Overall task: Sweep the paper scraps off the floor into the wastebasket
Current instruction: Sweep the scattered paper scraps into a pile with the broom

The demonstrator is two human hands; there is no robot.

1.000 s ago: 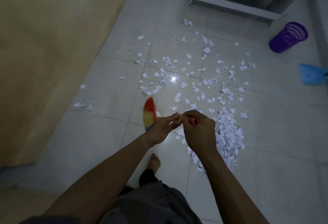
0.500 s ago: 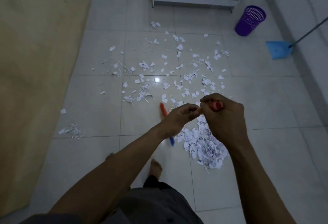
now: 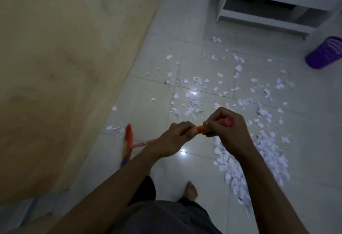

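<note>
Two-handed grip on the orange-handled plastic broom with rainbow bristles (image 3: 129, 142): left hand (image 3: 174, 139) lower, right hand (image 3: 226, 130) at the top end, fingers on both curled tight round it, probably for leverage. Handle slants from centre down-left, head beside stray white paper scraps (image 3: 116, 128) left of centre. Purple mesh wastebasket (image 3: 325, 54) sits at the far right.

Dim, soft frame; glare spots on floor (image 3: 240, 193); edges perhaps warped.
</note>
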